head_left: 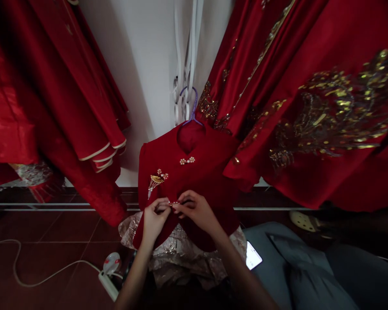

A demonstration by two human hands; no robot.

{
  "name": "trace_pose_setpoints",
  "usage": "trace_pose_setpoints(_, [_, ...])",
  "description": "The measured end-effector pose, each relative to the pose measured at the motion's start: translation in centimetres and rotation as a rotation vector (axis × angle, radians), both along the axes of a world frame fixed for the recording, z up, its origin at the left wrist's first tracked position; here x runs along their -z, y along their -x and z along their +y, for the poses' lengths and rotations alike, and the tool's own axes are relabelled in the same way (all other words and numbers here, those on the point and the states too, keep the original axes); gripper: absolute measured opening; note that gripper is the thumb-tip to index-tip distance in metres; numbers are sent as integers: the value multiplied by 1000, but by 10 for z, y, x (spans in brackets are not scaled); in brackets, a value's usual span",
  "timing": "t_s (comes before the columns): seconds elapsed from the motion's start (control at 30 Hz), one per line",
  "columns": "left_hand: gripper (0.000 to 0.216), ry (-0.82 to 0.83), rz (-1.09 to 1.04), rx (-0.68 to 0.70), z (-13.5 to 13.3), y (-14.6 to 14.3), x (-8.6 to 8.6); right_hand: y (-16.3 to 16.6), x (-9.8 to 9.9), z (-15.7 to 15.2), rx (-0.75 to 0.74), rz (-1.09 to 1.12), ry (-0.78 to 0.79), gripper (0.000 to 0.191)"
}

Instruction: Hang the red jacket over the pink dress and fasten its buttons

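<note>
– Red satin jacket [210, 172], centre of frame: why is it on the purple hanger [191, 105]?
– Hanging probably keeps its front flat and facing the person. Left hand [154, 218] and right hand [197, 212] meet at lower centre, each with its fingertips pinching the pearl clasp [173, 203] at the front opening, below the upper pearl fastening [187, 161]

A white wall [139, 64] fills the middle. Left of it hang plain red robes [67, 99] with cream-piped hems. Right of it spreads a red gown [310, 107] heavy with gold embroidery. Below the wall, on the dark red floor tiles [51, 232], lie a white power strip [108, 284] with its cord [35, 275], a lit phone [253, 256], grey-blue cloth [294, 267] and a pale slipper [303, 221].
</note>
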State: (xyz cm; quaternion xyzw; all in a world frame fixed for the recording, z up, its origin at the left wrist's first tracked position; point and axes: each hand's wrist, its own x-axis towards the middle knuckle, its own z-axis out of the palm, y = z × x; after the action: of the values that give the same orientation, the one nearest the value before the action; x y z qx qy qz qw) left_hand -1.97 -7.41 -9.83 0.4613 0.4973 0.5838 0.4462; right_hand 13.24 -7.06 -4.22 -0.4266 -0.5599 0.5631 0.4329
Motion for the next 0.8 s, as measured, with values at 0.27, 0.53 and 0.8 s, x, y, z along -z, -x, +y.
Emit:
trace_pose_setpoints(0.27, [36,18,-161,28,14,3,38,17,65,28,202,-200,-240,19])
trace_pose_setpoints(0.53, [31,-138,-5,-169,3,-7,42,12,47,19,166,-270,-323,16])
trace_pose_setpoints(0.8, [29,-159,15,-196,3,-6,46,12,47,15,174,-393,-384,13])
